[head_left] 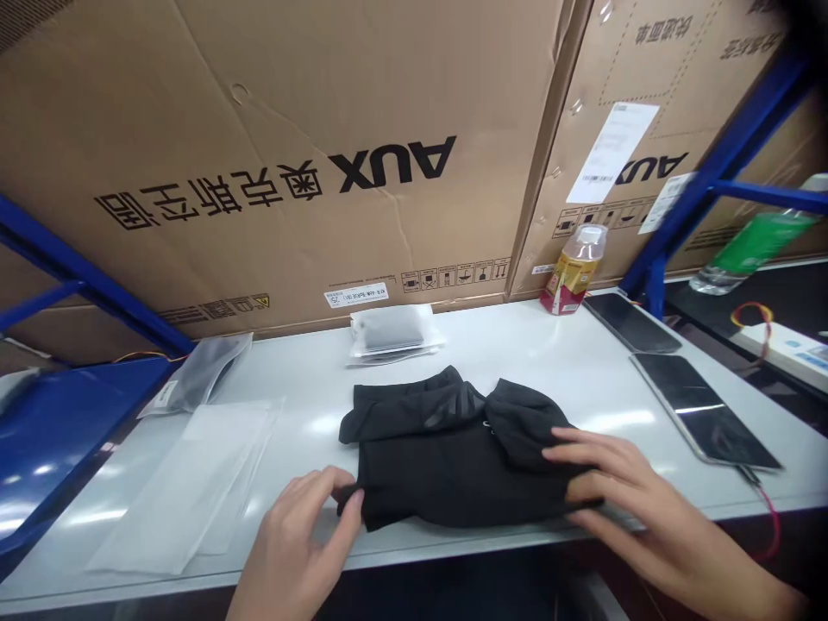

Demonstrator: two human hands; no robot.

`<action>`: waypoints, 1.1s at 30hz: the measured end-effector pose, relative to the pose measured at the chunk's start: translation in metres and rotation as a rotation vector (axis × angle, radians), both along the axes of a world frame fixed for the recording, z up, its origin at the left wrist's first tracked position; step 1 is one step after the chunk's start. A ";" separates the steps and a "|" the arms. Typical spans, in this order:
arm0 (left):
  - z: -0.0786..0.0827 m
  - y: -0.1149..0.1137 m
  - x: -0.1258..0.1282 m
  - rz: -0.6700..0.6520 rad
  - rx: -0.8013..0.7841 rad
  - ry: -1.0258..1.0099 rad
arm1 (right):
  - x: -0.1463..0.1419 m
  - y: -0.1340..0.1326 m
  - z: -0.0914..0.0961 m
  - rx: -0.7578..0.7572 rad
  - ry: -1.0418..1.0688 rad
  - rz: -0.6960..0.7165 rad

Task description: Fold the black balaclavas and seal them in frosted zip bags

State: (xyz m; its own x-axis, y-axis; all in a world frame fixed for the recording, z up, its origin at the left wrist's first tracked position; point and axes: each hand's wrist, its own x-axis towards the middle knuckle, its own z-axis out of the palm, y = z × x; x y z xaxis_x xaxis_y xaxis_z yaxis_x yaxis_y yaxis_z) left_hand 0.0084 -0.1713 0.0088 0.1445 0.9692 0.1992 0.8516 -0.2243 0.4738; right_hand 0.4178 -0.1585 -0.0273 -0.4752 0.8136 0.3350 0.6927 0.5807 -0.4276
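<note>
A black folded cloth garment (440, 479) lies near the front edge of the white table, its upper part folded over in two pieces. What sort of garment it is, I cannot tell. My left hand (304, 535) is closed, pinching the garment's left corner between thumb and fingers. At the opposite end, my right hand (621, 492) has its thumb and a finger on the near right edge, gripping the cloth, while the other fingers rest over the folded part. Behind the garment sits a small stack of packed clear bags (392, 332) with dark contents.
Flat translucent bags (187, 492) lie at left, beside a frosted bag (200, 371). Two phones (702, 405) (630, 321) and a drink bottle (574, 269) stand at right. Large cardboard boxes (291, 103) wall off the back, with blue metal posts (705, 164) at the sides.
</note>
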 end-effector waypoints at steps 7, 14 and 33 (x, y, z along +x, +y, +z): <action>-0.008 0.039 0.026 0.222 0.128 0.311 | -0.039 0.060 0.004 -0.009 0.026 -0.327; -0.019 0.041 0.089 -0.219 0.300 0.298 | -0.013 0.057 -0.015 -0.058 -0.065 -0.442; -0.028 0.079 0.152 -0.198 0.057 0.043 | -0.052 0.046 0.014 -0.164 0.485 -0.831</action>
State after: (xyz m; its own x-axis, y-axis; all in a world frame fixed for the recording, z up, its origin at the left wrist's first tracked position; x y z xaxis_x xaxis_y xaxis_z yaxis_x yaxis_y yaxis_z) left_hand 0.1601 -0.0923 -0.0195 0.3407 0.9085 0.2421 0.8074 -0.4146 0.4198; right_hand 0.3654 -0.1120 -0.0132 0.4307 0.8810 0.1956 0.5822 -0.1057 -0.8061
